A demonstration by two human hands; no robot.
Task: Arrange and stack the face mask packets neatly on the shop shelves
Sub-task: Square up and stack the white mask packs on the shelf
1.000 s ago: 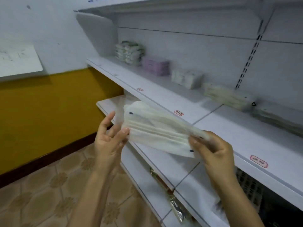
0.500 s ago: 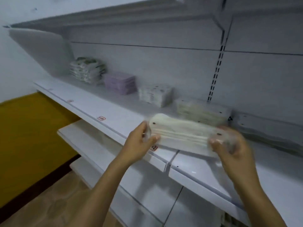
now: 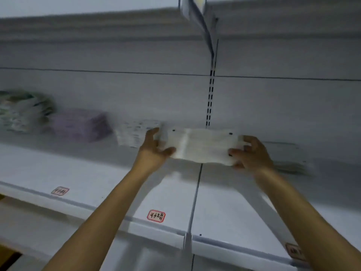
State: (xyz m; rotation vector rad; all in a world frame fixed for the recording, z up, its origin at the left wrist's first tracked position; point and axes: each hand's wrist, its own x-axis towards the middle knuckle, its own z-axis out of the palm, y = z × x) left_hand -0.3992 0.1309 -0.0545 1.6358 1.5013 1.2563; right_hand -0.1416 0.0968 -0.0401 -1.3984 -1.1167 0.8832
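- White metal shelf, wide and flat, made of two panels with a thin seam between them near the middle.
- On the front edge, small red-framed labels with writing too blurred to read.
- At the far left, against the back wall, a stack of greenish-white packets, blurred.
- Just beside it to the right, a stack of pale purple packets.
- Next to the right, a white packet stack with small print, partly hidden.
- On the right panel, a low flat pile of pale packets, lying near the back wall, blurred.
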